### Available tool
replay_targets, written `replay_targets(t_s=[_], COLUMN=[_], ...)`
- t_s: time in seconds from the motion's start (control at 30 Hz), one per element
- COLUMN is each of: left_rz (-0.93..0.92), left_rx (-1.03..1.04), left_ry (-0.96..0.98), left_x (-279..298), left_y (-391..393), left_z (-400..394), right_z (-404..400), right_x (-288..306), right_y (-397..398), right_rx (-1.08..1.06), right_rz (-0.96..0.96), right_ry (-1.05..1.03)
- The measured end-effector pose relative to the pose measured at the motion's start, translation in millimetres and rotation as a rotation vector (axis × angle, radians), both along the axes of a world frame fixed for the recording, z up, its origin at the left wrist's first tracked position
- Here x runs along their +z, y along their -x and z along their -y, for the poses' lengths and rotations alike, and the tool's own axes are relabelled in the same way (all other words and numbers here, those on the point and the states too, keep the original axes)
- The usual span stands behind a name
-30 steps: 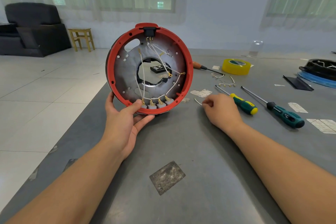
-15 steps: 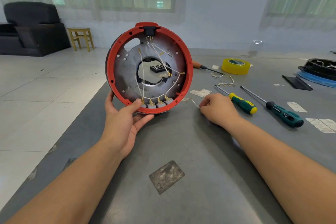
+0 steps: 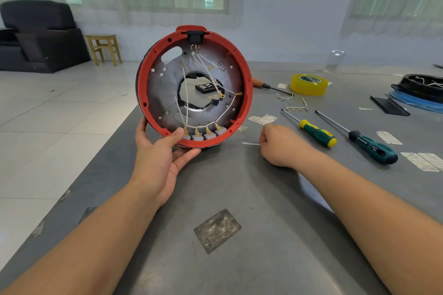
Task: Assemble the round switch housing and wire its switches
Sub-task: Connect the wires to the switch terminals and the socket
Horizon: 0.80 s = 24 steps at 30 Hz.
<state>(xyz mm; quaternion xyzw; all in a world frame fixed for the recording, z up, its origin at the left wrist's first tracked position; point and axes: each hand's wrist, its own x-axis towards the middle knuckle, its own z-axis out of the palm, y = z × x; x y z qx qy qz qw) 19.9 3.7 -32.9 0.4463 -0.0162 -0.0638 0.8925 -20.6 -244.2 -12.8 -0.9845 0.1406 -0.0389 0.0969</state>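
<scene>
Fingers of the left hand [image 3: 161, 161] grasp the upright round red-rimmed switch housing [image 3: 194, 86]; beside it, the right hand [image 3: 280, 145] pinches a thin white wire [image 3: 250, 143], near two green-handled screwdrivers [image 3: 317, 134].

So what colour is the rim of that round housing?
Red, round a grey metal plate: the housing shows plainly in the head view.
</scene>
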Motion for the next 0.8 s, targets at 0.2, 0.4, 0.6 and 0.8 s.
replay_targets(t_s=[0.2,0.4,0.6,0.8], left_rz=[0.008,0.009,0.019,0.035], left_rx=[0.024,0.043,0.032,0.036], left_ry=[-0.005,-0.008,-0.005,-0.03], left_x=[-0.9,-2.3,-4.0,-4.9], left_y=[-0.3,-1.8,-3.8,-3.6], left_z=[-0.6,-1.5,-1.5,-0.2], right_z=[-0.6,6.5,-7.7,-40.4], right_x=[-11.6,-12.5,-9.7,6.4], right_y=[2.9,8.9,17.3,15.9], right_rx=[0.255,0.37,0.356,0.469], right_rz=[0.069,0.273,0.406,0.519], right_ry=[-0.028,-0.115,-0.442,-0.765])
